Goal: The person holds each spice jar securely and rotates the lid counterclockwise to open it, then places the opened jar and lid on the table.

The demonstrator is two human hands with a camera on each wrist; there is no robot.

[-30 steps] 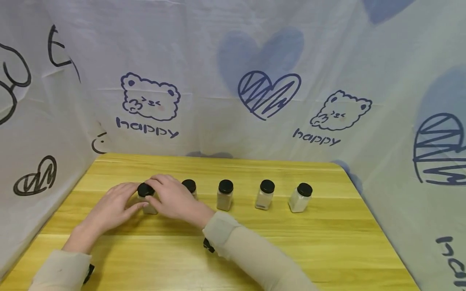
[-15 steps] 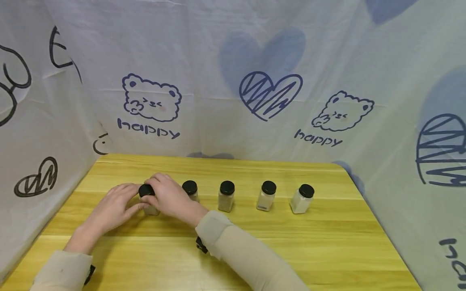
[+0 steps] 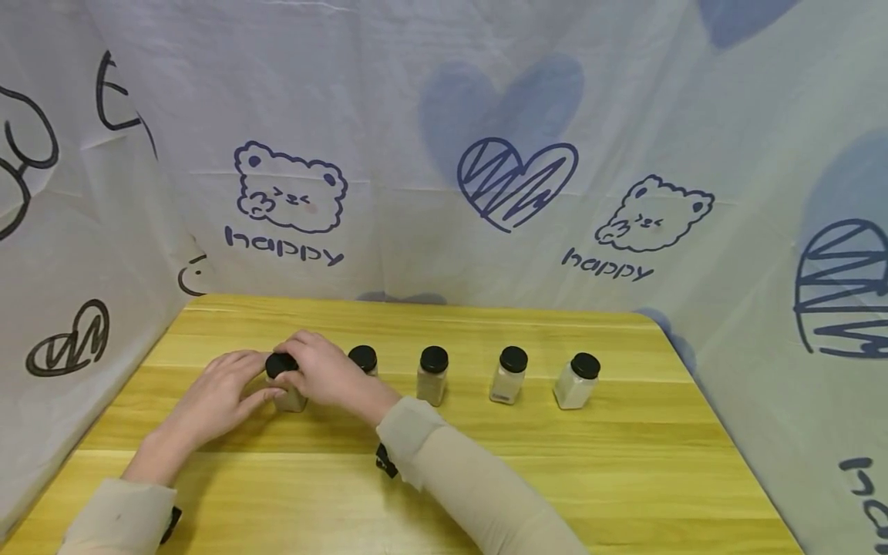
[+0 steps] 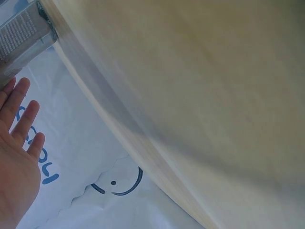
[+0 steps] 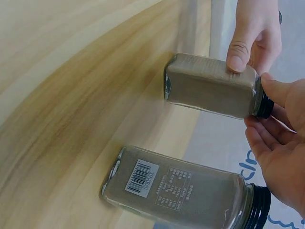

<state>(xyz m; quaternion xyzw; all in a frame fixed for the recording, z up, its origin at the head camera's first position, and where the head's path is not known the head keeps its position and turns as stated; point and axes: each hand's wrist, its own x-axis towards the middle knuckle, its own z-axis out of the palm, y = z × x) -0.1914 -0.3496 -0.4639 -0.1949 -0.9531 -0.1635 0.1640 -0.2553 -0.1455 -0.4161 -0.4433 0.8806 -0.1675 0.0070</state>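
At the left of the table stands a square glass jar [image 3: 292,400] with a black lid and grey-brown contents. My left hand [image 3: 216,391] holds its body from the left, the thumb lying against the glass in the right wrist view. From above and the right, my right hand [image 3: 321,373] grips the black lid [image 3: 280,364] between thumb and fingers. In the left wrist view only the jar's lower end [image 4: 26,36] shows, close to the left fingertips. A second jar [image 5: 176,188], with a barcode label, stands just right of the held one, partly hidden by my right hand in the head view.
Farther right, three more black-lidded jars stand in a row: one with brownish contents [image 3: 432,385], a paler one [image 3: 508,384] and a white one [image 3: 574,388]. Behind the yellow wood-grain table [image 3: 486,478] hangs a printed white cloth [image 3: 395,100].
The right hand's thumb and fingers have shifted slightly around the lid, and its wrist has moved a little. My left hand keeps nearly the same place at the jar. The other jars stay put.
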